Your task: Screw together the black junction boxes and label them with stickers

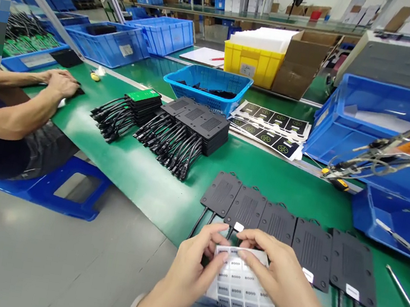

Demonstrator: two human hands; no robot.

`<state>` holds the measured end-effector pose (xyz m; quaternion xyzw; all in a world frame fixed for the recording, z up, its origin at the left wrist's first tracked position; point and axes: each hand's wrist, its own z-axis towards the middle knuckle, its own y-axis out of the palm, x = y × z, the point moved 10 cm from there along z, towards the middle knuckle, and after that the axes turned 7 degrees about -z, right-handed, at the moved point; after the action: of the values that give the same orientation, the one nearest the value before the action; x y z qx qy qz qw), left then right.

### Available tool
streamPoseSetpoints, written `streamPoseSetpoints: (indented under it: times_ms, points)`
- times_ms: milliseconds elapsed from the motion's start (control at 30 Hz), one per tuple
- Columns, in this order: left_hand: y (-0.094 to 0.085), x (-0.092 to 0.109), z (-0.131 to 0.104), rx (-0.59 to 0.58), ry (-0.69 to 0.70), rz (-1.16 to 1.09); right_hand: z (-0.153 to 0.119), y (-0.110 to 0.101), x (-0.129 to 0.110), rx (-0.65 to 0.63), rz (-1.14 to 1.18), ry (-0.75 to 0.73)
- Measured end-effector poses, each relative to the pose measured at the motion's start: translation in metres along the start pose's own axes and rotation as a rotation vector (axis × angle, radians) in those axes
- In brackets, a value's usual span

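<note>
Both hands hold a sheet of small silver labels (241,284) near the front edge of the green bench. My left hand (197,261) grips its upper left part between thumb and fingers. At the sheet's top edge, my right hand (274,268) has its thumb on the labels and its fingers curled behind. Just beyond lies a row of several flat black boxes with cables; one black box (245,206) has a white label at its lower edge, as does the rightmost box (354,265). My fingers partly cover the lower ends of the middle boxes.
Stacked black boxes with cables (202,122) stand farther back, beside a blue basket (209,79). Printed sheets (271,127) lie to its right. A screwdriver hangs over blue bins (397,220) on the right. Another person's hands (60,84) rest on the bench at left.
</note>
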<state>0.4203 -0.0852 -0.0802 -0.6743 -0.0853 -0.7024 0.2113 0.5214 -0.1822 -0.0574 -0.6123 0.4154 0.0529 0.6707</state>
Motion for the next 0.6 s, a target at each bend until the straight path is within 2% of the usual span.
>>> streamPoseSetpoints:
  times_ms: [133,233,500,600]
  points:
    - [-0.003,-0.006,-0.001,0.071,-0.101,-0.265,0.000,-0.006,-0.008,0.087,0.015,-0.037]
    - [-0.006,-0.010,-0.002,0.116,-0.133,-0.349,0.000,-0.008,-0.014,0.133,-0.002,-0.106]
    - [-0.011,-0.026,-0.003,0.172,-0.210,-0.336,-0.010,-0.005,-0.054,0.249,-0.298,-0.430]
    - [-0.018,-0.027,-0.002,0.198,-0.196,-0.215,-0.005,-0.007,-0.060,0.280,-0.280,-0.445]
